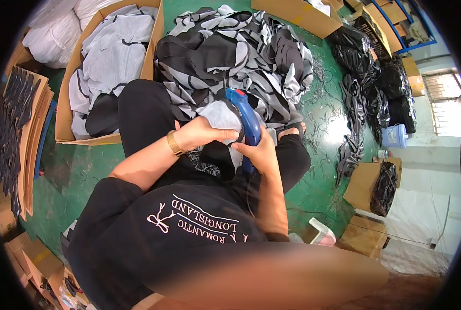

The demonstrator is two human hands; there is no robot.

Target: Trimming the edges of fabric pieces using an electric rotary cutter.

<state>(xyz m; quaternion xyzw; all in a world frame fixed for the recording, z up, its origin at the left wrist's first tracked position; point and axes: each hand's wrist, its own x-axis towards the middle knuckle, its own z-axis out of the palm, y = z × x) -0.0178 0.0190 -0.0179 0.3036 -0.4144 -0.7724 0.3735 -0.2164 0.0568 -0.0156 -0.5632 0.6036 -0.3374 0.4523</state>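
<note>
Hands first: the right hand [261, 153] has its grip wrapped tight around the handle of a blue power tool [247, 124], nose pointing up and away, a thin cord trailing down from it. The left hand [202, 133], gold bracelet [175, 143] on the wrist, is closed on a grey piece of fabric [221, 116], pinching it right up against the tool's head. A darker black piece [221, 160] hangs just below both hands, over the lap.

No desk here, all of it happens on the floor. The person sits in black trousers, with a big heap of grey and black fabric cut-offs [235, 57] piled just beyond the knees. To the left stands an open cardboard box [65, 111] stuffed with more grey pieces, and further left a stack of cardboard sheets [32, 139] with black shapes laid on top. The floor [318, 124] is painted green, glossy, littered with threads. Black bags [367, 88] line the right side, with a small blue bucket [394, 136] and more cardboard boxes near them.
</note>
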